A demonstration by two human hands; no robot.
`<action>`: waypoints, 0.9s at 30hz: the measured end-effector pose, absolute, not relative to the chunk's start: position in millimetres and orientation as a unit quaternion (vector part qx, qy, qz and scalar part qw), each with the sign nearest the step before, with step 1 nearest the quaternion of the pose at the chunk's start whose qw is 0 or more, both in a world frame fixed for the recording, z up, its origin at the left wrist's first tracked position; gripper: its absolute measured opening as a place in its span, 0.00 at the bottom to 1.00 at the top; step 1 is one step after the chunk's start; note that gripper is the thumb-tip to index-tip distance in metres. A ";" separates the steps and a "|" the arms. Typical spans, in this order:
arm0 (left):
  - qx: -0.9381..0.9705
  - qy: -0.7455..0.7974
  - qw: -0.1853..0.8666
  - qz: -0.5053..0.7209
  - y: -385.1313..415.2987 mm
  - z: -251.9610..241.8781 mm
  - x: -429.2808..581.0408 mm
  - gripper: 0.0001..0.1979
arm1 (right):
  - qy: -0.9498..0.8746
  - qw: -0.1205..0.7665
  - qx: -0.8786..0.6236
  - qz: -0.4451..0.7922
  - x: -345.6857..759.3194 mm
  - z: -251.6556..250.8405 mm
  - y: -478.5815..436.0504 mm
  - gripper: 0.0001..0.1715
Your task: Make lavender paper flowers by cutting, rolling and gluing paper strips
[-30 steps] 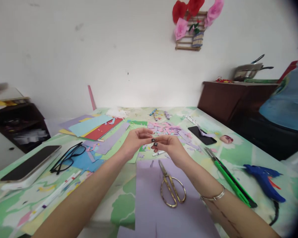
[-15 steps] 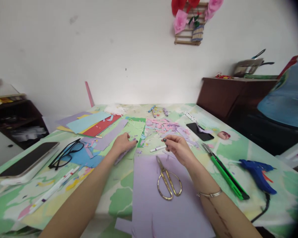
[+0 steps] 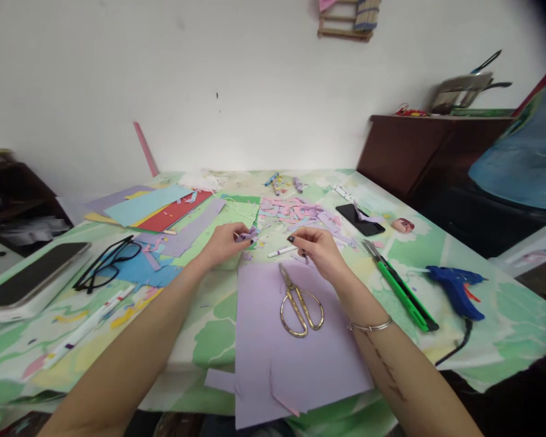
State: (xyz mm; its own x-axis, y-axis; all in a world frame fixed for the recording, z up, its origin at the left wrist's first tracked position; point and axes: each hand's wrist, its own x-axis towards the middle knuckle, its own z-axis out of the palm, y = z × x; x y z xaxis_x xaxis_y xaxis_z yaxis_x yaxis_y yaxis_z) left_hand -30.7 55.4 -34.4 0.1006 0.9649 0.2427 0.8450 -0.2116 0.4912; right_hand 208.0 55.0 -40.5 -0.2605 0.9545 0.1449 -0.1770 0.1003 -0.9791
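My left hand (image 3: 227, 244) is closed, with a small crumpled purple paper piece (image 3: 248, 234) pinched between thumb and fingers. Facing it across a short gap, my right hand (image 3: 317, 247) has its thumb and index finger pressed together; anything in that pinch is too small to make out. Below the hands, a large purple paper sheet (image 3: 300, 370) lies at the table's front edge. Gold-handled scissors (image 3: 295, 303) rest on it, blades pointing away from me. A white marker (image 3: 282, 250) lies between the hands.
Pink paper scraps (image 3: 291, 209) lie behind the hands. On the right are a green utility knife (image 3: 403, 291), a blue glue gun (image 3: 457, 285) and a black phone (image 3: 359, 220). Leftward are black glasses (image 3: 104, 264), another phone (image 3: 31, 273) and stacked coloured paper (image 3: 145, 206).
My left hand has come up from the table and now shows the purple paper in its fingers. My right hand stays pinched. The whole view has shifted, with the table sitting higher in it.
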 end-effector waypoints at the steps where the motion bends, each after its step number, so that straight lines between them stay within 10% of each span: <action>1: 0.741 0.604 0.117 0.270 52.0 -29.6 -25.6 0.14 | -0.557 0.499 -0.351 0.564 207.9 -39.9 54.6 0.11; 27: 0.817 0.374 -0.013 0.438 18.8 -32.1 2.1 0.04 | -0.662 0.544 -0.364 0.365 205.2 -29.1 28.3 0.03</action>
State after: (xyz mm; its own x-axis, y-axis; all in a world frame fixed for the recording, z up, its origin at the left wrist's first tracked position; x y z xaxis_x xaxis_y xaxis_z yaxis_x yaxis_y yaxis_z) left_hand 2.1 18.8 -32.1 0.3364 0.6000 0.7259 0.6223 -0.7202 0.3068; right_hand 205.2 28.3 -29.1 -0.1425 0.8792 0.4546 0.0843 0.4684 -0.8795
